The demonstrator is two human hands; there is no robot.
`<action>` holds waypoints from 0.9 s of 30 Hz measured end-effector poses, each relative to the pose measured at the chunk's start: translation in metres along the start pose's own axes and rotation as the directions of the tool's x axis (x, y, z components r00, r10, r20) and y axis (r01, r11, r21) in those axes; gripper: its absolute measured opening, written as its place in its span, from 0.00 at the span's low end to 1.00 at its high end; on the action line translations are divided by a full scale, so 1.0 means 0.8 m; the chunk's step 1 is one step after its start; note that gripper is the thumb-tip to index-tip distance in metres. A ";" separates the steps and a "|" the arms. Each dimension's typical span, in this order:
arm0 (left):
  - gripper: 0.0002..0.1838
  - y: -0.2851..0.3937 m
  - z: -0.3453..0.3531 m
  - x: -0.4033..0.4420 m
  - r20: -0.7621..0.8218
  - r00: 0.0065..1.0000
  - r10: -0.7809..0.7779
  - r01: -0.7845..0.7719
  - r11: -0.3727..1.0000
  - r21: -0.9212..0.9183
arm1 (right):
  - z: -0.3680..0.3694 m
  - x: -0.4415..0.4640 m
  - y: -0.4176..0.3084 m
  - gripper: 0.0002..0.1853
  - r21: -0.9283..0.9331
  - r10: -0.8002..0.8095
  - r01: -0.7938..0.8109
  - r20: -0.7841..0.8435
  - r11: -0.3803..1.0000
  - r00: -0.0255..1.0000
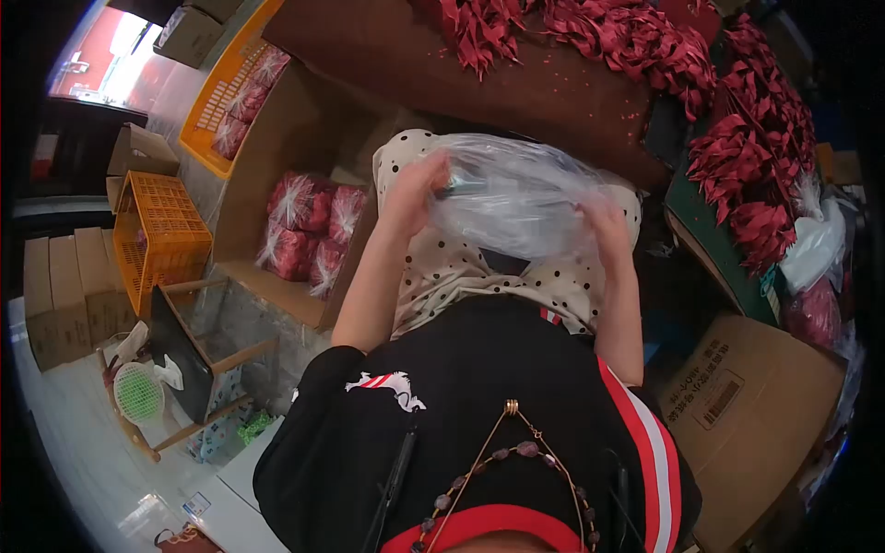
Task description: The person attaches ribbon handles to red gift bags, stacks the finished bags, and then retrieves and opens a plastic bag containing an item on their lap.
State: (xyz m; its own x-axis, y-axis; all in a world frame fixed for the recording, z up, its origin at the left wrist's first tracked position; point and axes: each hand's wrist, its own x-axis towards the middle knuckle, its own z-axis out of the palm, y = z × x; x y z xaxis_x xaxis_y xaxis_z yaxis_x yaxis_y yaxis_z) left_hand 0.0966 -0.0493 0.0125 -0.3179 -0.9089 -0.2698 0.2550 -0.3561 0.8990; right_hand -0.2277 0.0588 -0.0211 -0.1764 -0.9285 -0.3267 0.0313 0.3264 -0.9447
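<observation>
A bunch of clear plastic bags (521,189) lies across my lap, over the spotted trousers (442,267). At its left end my left hand (419,189) is closed on the plastic, fingers partly behind it. My right hand (604,226) grips the other end, its fingertips partly covered by the film. To the left of my legs, a cardboard box (267,175) holds several clear bags packed with red material (300,203).
A brown-topped table (553,92) ahead carries piles of red leaf-like pieces (636,41). More red bunches (747,157) hang over a green surface at right. A large carton (747,415) stands near my right side. Orange crates (166,235) and a stool (217,359) are at left.
</observation>
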 end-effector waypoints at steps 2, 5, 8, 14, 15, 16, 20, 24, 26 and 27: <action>0.16 0.017 0.017 -0.017 0.068 0.998 -0.011 0.000 0.988 0.157 | 0.000 0.005 0.009 0.13 0.109 -0.093 0.099 -0.060 0.989 0.994; 0.21 0.011 0.025 -0.021 0.088 0.996 -0.004 -0.055 0.758 0.650 | 0.022 -0.011 -0.034 0.12 0.543 0.061 -0.015 -0.068 0.839 0.996; 0.15 -0.021 0.016 -0.012 -0.025 0.999 0.034 -0.001 0.602 0.799 | 0.022 -0.008 -0.035 0.14 0.613 0.212 -0.078 -0.150 0.787 0.966; 0.12 -0.008 -0.007 0.005 -0.180 0.981 -0.079 0.102 0.987 0.124 | 0.021 -0.029 -0.041 0.19 0.515 0.171 -0.190 0.085 0.836 0.982; 0.12 -0.006 -0.011 0.009 -0.101 0.989 -0.108 0.101 0.992 -0.077 | 0.015 -0.027 -0.038 0.21 0.214 0.142 -0.180 0.180 0.960 0.973; 0.12 -0.006 -0.014 0.009 -0.103 0.989 -0.108 0.100 0.992 -0.076 | 0.010 -0.024 -0.034 0.23 -0.102 0.142 -0.118 0.274 0.988 0.951; 0.28 0.022 0.012 -0.006 0.102 0.980 -0.170 0.142 0.962 0.234 | 0.007 -0.007 -0.005 0.20 0.092 0.163 -0.175 0.132 0.980 0.978; 0.28 -0.010 0.016 -0.002 0.166 0.974 -0.154 -0.016 0.686 0.727 | 0.022 -0.007 -0.017 0.13 0.540 0.014 -0.051 0.073 0.840 0.997; 0.16 -0.002 0.030 -0.007 0.047 0.976 -0.211 0.112 0.678 0.726 | 0.020 -0.008 -0.021 0.12 0.580 0.148 -0.176 0.096 0.796 0.984; 0.16 -0.008 0.027 -0.003 0.049 0.975 -0.215 0.113 0.678 0.726 | 0.018 -0.011 -0.021 0.14 0.512 0.152 -0.197 0.127 0.836 0.980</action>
State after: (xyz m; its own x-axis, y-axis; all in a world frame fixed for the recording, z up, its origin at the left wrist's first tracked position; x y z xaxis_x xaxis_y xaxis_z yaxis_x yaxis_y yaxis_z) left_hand 0.0764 -0.0401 0.0150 -0.4094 -0.7995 -0.4396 -0.5263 -0.1866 0.8295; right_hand -0.2126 0.0588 -0.0031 -0.0428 -0.8828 -0.4678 0.5644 0.3650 -0.7404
